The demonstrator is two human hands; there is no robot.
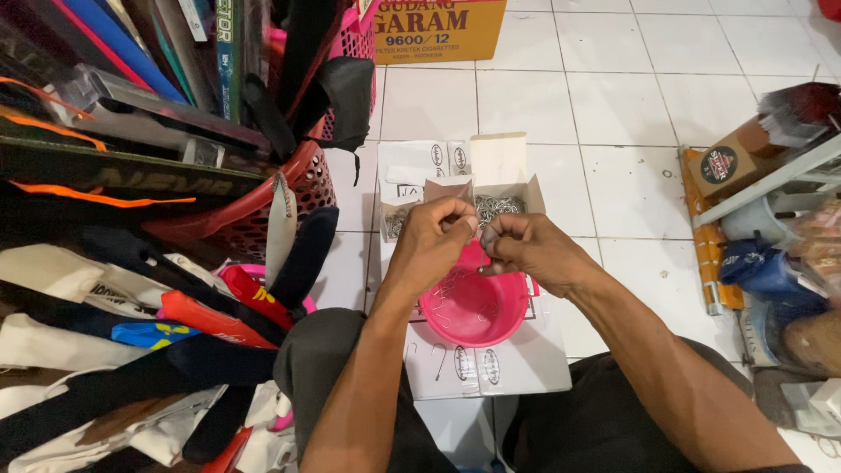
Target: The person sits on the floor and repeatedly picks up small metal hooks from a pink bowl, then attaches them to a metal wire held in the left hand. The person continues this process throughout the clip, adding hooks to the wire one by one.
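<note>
**Fingers pinched together over the pink bowl**

Pink bowl down on the white tiled floor, between the knees, thin bent wire pieces scattered inside. Right above its far rim, left hand and right hand almost touching, fingertips of both pinched shut around something tiny between them; too small to tell what. Neither hand resting on the bowl.

Just behind the bowl, open cardboard box with flaps up, heaped with a tangle of small shiny metal hooks. Under and in front of the bowl, flat white packets with round dark marks.

Left of the bowl, red perforated basket, stuffed with long racket covers, and nearer, a spread of cloth sleeves in black, cream, red and blue. Far behind the bowl, yellow carton against the tiles. Well off to the right of the bowl, brown box, metal frame, blue bag.
</note>
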